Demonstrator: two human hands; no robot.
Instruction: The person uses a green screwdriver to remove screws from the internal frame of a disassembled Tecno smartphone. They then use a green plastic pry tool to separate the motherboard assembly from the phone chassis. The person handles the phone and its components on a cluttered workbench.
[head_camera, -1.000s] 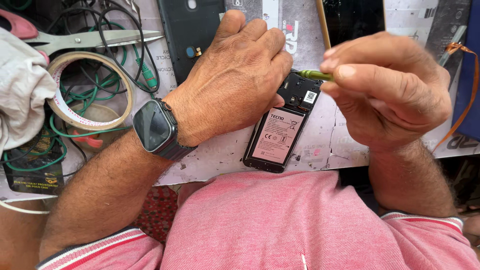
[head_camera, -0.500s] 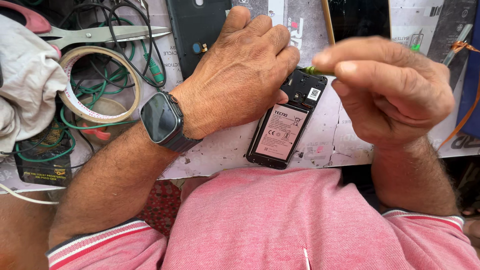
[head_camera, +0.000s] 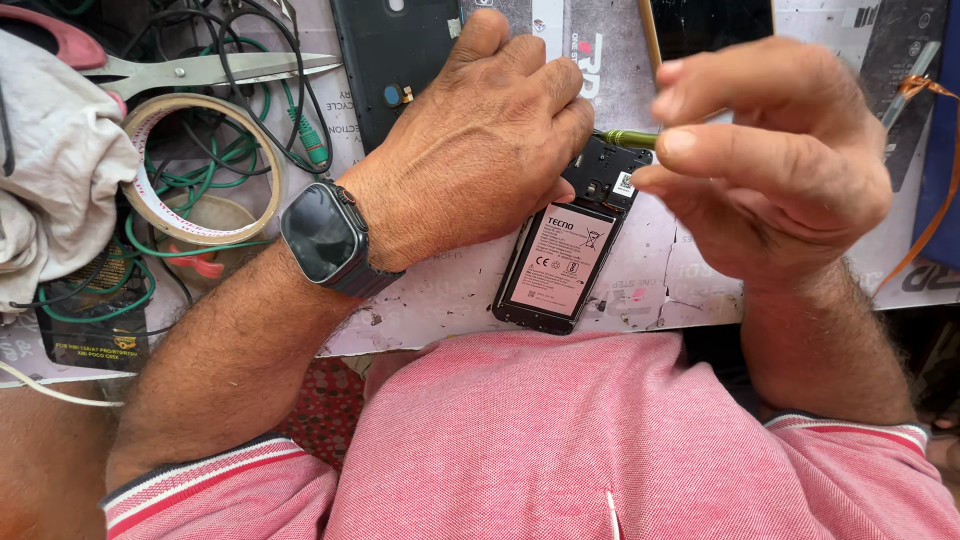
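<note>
On a scarred white bench (head_camera: 660, 290), a person in a pink shirt (head_camera: 560, 440) works over an opened phone (head_camera: 570, 255) with 2 bare hands. Left hand (head_camera: 470, 150) lies palm down across the phone's upper end, fingers flat and spread rather than gripping, pressing the handset to the bench; a dark smartwatch (head_camera: 322, 238) sits on that wrist. Right hand (head_camera: 770, 170) hovers just right of the phone, thumb and fingers pinched around the rear of a slim green tool (head_camera: 628, 138), whose front end runs toward the left fingertips above the phone's exposed top. Phone lies back-up and tilted near the bench's front edge, its cover off and its battery (head_camera: 562, 262) showing. Beyond the left hand rests a dark back cover (head_camera: 395, 60). At far left lie a white cloth (head_camera: 50, 170), a tape roll (head_camera: 205, 165), scissors (head_camera: 200, 70) and tangled green cables (head_camera: 225, 170).
</note>
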